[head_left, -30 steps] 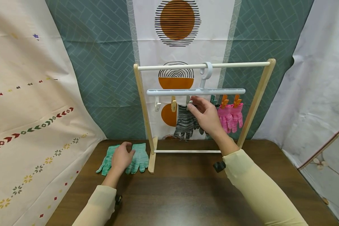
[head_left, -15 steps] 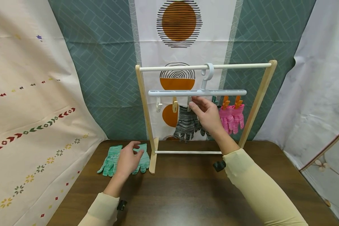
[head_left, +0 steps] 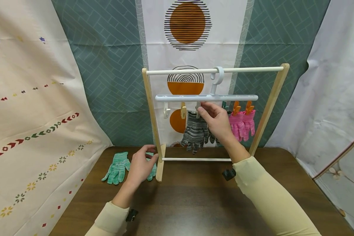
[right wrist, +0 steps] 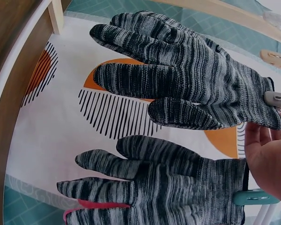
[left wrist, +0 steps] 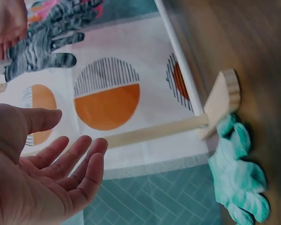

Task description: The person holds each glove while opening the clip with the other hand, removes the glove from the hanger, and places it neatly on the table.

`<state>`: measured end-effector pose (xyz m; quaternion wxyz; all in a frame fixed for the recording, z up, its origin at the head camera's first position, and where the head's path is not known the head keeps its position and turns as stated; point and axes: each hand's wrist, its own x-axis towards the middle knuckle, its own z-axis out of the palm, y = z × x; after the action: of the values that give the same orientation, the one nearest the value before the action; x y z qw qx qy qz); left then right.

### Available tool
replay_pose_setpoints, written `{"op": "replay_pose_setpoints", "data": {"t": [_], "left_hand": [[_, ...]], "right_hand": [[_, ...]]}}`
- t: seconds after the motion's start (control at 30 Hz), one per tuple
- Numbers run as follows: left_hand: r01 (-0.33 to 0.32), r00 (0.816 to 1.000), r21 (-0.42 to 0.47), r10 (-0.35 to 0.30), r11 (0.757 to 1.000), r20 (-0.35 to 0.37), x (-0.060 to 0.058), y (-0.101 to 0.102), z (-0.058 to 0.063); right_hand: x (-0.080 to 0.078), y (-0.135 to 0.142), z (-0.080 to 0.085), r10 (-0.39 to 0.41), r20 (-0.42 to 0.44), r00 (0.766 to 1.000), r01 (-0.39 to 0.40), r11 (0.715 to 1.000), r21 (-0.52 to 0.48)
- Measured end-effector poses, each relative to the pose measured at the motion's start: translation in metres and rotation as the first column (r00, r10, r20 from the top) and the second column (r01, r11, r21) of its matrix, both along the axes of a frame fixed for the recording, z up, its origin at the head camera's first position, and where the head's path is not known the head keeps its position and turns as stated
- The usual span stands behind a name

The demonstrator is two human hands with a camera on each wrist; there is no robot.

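Observation:
My right hand (head_left: 216,121) is raised at the hanger, thumb and fingers pinching a grey clothespin (right wrist: 275,99). That clothespin bites the cuff of a black-and-grey knit glove (head_left: 194,131), which hangs fingers down. A matching glove (right wrist: 182,192) hangs beside it from a green clothespin (right wrist: 255,197), partly behind my hand in the head view. My left hand (head_left: 141,165) hovers by the rack's left foot, fingers loosely bent and holding nothing. Below and left of it a mint-green glove (head_left: 118,167) lies on the table; a second mint glove (head_left: 152,170) is mostly hidden by that hand.
A pale blue hanger (head_left: 177,98) hooks over the wooden rack's top bar (head_left: 180,71). Pink gloves (head_left: 243,124) hang at its right end from orange clothespins (head_left: 236,107). Further left hang a beige clothespin (head_left: 183,111) and a white clothespin (head_left: 166,110). The rack stands on a brown table (head_left: 188,203).
My left hand has moved right, from over the mint gloves to the rack's left foot. The grey glove hangs slightly lower and turned. My right hand stays at the grey clothespin.

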<state>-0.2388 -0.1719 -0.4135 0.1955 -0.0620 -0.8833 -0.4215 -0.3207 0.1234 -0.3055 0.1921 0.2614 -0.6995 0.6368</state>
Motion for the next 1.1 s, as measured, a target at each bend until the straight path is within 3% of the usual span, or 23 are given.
{"op": "replay_pose_setpoints", "data": {"t": [0.23,0.5,0.7,0.87,1.1], "left_hand": [[0.072,0.997,0.071,-0.070,0.995,-0.036,-0.002,0.019,0.016],[0.178,0.983,0.145,-0.168,0.973,-0.076,-0.011,0.040,0.032],[0.266,0.964,0.198,-0.257,0.943,-0.071,-0.022,0.056,0.040],[0.341,0.939,0.265,-0.338,0.902,-0.057,-0.034,0.072,0.050],[0.358,0.924,0.333,-0.383,0.872,0.011,-0.047,0.089,0.059]], "right_hand": [[0.000,-0.001,0.000,-0.015,-0.011,1.000,0.015,1.000,-0.002],[0.004,-0.003,0.002,-0.048,-0.009,0.999,0.048,0.999,0.013],[0.007,-0.003,0.003,-0.066,-0.016,0.998,0.066,0.997,0.031],[0.009,-0.004,0.005,-0.085,-0.018,0.996,0.086,0.995,0.044],[0.009,-0.003,0.006,-0.105,-0.002,0.995,0.104,0.992,0.069]]}}
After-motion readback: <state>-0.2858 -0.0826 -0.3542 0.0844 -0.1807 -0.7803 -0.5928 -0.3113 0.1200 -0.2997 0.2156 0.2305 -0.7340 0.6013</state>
